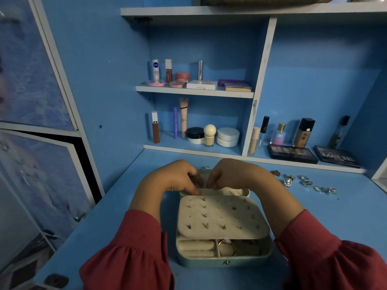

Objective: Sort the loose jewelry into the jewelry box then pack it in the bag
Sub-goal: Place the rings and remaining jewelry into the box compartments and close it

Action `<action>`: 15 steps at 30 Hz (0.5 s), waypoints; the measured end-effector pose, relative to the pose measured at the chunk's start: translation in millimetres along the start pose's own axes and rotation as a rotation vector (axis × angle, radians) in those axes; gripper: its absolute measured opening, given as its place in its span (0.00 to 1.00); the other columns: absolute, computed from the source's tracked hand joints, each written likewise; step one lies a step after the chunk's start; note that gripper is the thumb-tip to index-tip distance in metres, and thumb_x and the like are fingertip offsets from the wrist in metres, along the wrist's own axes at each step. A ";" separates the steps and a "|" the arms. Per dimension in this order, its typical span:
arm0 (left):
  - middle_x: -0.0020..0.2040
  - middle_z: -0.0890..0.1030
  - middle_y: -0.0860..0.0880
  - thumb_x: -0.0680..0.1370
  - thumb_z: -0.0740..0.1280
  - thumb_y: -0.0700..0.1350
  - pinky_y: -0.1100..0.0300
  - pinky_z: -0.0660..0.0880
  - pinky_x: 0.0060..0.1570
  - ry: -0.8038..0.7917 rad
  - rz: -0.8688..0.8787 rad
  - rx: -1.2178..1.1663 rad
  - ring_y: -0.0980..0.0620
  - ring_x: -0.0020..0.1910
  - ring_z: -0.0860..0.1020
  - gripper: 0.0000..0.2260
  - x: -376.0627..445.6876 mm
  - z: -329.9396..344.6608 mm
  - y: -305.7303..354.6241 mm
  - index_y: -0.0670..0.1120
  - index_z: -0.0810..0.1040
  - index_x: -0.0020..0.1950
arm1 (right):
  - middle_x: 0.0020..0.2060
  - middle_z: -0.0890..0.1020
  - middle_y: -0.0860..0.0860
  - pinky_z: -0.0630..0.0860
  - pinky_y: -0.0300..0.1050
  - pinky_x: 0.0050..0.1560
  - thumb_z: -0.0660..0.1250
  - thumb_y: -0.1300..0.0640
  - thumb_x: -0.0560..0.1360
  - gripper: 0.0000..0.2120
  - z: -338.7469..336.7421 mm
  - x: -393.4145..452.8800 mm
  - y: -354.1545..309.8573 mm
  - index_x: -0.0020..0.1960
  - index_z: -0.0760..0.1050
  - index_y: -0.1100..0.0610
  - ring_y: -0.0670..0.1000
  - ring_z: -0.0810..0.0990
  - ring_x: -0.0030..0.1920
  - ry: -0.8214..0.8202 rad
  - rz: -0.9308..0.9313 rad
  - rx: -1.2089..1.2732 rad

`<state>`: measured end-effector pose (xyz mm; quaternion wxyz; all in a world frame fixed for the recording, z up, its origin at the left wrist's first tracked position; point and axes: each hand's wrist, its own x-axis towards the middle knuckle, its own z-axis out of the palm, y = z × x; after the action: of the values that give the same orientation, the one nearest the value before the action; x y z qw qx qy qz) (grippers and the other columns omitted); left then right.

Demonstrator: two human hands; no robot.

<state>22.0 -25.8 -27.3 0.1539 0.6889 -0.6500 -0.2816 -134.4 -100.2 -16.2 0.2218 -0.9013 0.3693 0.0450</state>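
Sorting step: both hands at the jewelry box (224,261) rear edge.
Left hand (178,181) and right hand (234,174) pinch something there, not identifiable; tugging may jolt the earring panel (219,216), loosening studs.

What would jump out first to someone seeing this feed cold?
The open jewelry box at the centre of the blue desk, its pale earring panel studded with earrings. Both hands, left and right, meet at the box's far edge, fingers curled on something small. To the right, loose silver rings lie in a scattered row on the desk.
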 end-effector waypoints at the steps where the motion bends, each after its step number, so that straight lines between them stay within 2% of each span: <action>1: 0.46 0.79 0.52 0.70 0.75 0.43 0.63 0.75 0.47 0.013 0.005 -0.010 0.55 0.47 0.77 0.14 -1.0 -1.1 -0.6 0.50 0.82 0.56 | 0.54 0.80 0.46 0.70 0.39 0.55 0.67 0.59 0.76 0.13 -0.4 -0.3 0.2 0.59 0.80 0.51 0.48 0.75 0.53 0.032 0.005 -0.004; 3: 0.44 0.79 0.53 0.70 0.76 0.42 0.63 0.75 0.46 0.040 -0.001 -0.037 0.56 0.45 0.78 0.14 -2.4 -3.7 -4.0 0.49 0.82 0.54 | 0.51 0.78 0.45 0.68 0.39 0.53 0.68 0.57 0.75 0.14 1.4 -0.6 1.4 0.61 0.79 0.51 0.47 0.74 0.51 0.067 0.003 -0.008; 6: 0.49 0.81 0.52 0.68 0.77 0.42 0.58 0.76 0.55 0.064 -0.038 -0.036 0.54 0.51 0.78 0.11 -2.8 -6.2 -9.9 0.49 0.83 0.50 | 0.46 0.77 0.42 0.68 0.38 0.49 0.70 0.53 0.74 0.11 7.9 0.9 1.3 0.57 0.80 0.49 0.45 0.74 0.49 0.036 -0.058 0.052; 8: 0.49 0.82 0.53 0.68 0.77 0.42 0.59 0.75 0.53 0.068 -0.061 -0.003 0.54 0.51 0.78 0.09 -2.3 -6.3 -11.8 0.51 0.84 0.45 | 0.42 0.75 0.40 0.67 0.37 0.44 0.70 0.48 0.74 0.10 12.3 2.0 -1.1 0.53 0.80 0.49 0.43 0.73 0.46 0.017 -0.073 0.081; 11: 0.50 0.81 0.53 0.68 0.77 0.42 0.62 0.72 0.50 0.059 -0.092 -0.007 0.57 0.49 0.77 0.07 -3.4 -7.2 -12.4 0.50 0.83 0.43 | 0.42 0.75 0.40 0.68 0.37 0.44 0.68 0.44 0.74 0.09 19.0 6.3 -2.3 0.49 0.78 0.48 0.42 0.73 0.44 -0.011 -0.081 0.071; 15: 0.50 0.81 0.51 0.69 0.76 0.41 0.64 0.71 0.45 0.037 -0.092 -0.007 0.57 0.47 0.76 0.07 -3.2 -6.7 -11.3 0.48 0.83 0.44 | 0.41 0.75 0.41 0.67 0.37 0.42 0.66 0.47 0.76 0.05 20.5 6.8 -3.2 0.45 0.76 0.47 0.41 0.72 0.42 0.008 -0.115 0.057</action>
<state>35.1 -22.4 -27.9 0.1551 0.7224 -0.6138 -0.2781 -125.6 -93.6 -35.0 0.2481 -0.9145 0.3190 0.0181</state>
